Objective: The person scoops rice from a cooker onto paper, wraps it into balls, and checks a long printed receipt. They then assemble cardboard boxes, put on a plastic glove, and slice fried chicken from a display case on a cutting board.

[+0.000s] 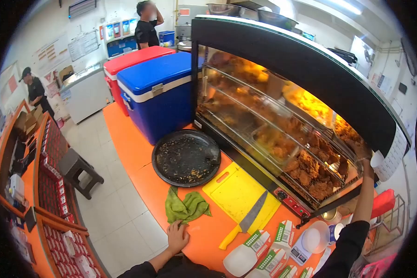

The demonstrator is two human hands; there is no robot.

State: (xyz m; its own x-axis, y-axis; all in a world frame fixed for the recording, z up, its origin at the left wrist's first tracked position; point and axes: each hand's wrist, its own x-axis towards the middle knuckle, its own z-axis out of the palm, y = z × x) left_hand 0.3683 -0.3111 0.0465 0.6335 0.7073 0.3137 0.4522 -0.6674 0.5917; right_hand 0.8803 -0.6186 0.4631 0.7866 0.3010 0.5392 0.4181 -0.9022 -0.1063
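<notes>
My left hand (177,237) rests on the orange counter (201,234), fingers lying on the surface with the tips right at the edge of a crumpled green cloth (186,206). My right arm stretches to the right end of a glass-fronted food warmer (259,111). There my right hand (359,151) is beside the upper shelf, its fingers blurred and partly hidden. Pieces of fried chicken (306,167) fill the lit shelves. In front of the warmer lies a yellow cutting board (227,187). A knife (254,214) with a yellow handle lies across it, handle over the board's near edge.
A round black tray (186,157) with crumbs sits left of the board. Blue (155,92) and red (136,60) coolers stand behind it. Printed paper packets (248,252) and a small scale (300,254) lie near me. Two people stand in the background; a stool (78,171) is on the floor.
</notes>
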